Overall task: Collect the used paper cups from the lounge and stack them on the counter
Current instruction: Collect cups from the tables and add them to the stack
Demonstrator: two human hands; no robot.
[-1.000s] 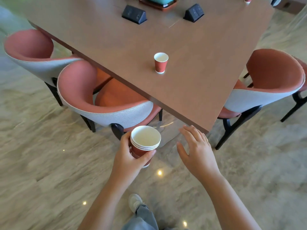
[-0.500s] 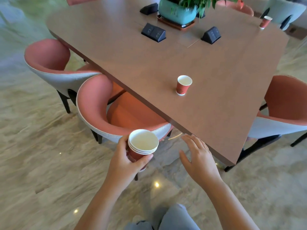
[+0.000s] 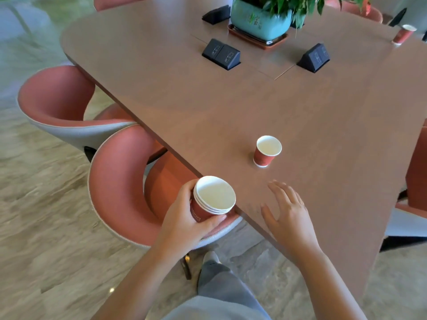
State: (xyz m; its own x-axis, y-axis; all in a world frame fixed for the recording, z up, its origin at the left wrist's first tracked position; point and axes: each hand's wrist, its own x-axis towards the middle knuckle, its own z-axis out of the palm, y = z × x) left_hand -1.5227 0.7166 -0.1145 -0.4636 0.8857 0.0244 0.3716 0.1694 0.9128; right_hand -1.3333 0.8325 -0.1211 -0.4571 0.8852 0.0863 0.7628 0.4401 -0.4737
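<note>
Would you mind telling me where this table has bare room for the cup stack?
The widest bare stretch of the table lies between its left edge, the black socket box and the lone cup. Another opens right of that cup, before the far cup. Around the planter it is crowded.

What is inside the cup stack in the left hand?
In the stack, the top cup shows a plain white inside, seemingly empty. The cups nested beneath show only their rims; their insides are covered. The left hand grips the outer wall.
</note>
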